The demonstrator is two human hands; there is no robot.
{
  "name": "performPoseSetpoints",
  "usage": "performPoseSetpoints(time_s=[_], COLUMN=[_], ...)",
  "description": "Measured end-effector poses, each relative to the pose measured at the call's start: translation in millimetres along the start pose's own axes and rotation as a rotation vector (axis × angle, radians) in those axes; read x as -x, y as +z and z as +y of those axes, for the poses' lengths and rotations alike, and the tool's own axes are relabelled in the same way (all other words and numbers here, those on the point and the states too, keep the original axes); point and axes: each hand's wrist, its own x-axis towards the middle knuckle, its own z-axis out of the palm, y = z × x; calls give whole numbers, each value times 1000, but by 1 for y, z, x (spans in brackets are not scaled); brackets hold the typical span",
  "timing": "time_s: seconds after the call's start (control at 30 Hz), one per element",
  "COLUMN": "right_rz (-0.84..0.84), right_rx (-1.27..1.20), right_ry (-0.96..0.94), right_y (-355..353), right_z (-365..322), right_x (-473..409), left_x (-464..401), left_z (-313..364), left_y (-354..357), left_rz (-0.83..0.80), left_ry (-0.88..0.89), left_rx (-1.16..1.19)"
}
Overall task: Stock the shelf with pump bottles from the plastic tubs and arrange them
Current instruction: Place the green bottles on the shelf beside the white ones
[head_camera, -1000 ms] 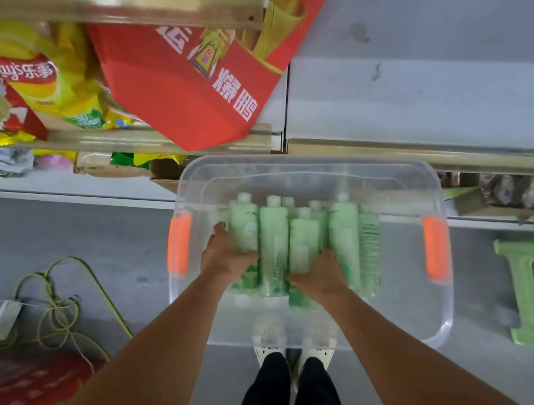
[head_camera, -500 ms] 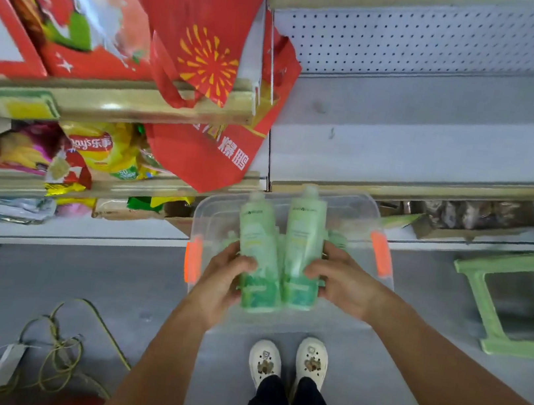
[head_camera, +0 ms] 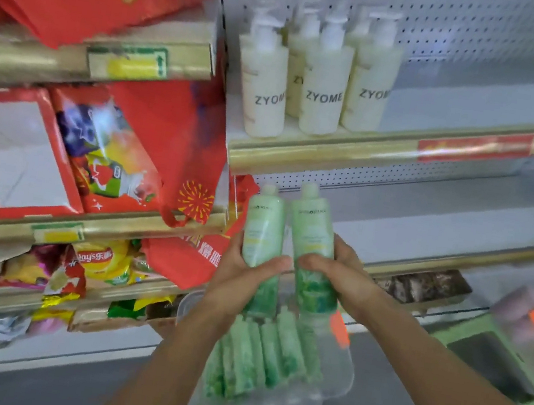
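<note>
My left hand (head_camera: 242,268) has its grip wrapped round the lower half of one green bottle (head_camera: 262,233), thumb across the front, and my right hand (head_camera: 340,272) grips a second green bottle (head_camera: 313,244) the same way, fingers curled behind it. Both bottles stand upright, side by side and nearly touching, caps up. Straight below them sits the clear plastic tub (head_camera: 331,385) with an orange handle clip, and in it more green bottles (head_camera: 256,357) lie packed in a row. Above my two bottles, on the upper shelf (head_camera: 334,157) with its gold front edge, white pump bottles (head_camera: 324,89) marked ZYOME stand clustered at the shelf's left end. Left of my bottles hang red bags (head_camera: 192,156), with snack packets (head_camera: 97,260) lower down.
</note>
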Motion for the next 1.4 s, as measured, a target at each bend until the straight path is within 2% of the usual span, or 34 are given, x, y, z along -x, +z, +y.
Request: performPoseSetpoints(time_s=[0.17, 0.5, 0.7, 0.93, 1.4], right_rz=[80, 145, 166, 129, 106], right_rx=[9, -86, -115, 36, 301], right_ry=[-129, -392, -504, -469, -468], right_y=[-33, -125, -178, -209, -214], right_z=[-58, -146, -189, -192, -221], right_x=[-2, -35, -86, -154, -239], left_x=[-18, -60, -92, -111, -137], left_z=[54, 136, 178, 181, 171], left_y=[32, 111, 148, 183, 208], left_rz=[-3, 90, 215, 282, 345], left_ry=[143, 390, 528, 556, 579], left_rx=[-83, -4, -33, -30, -123])
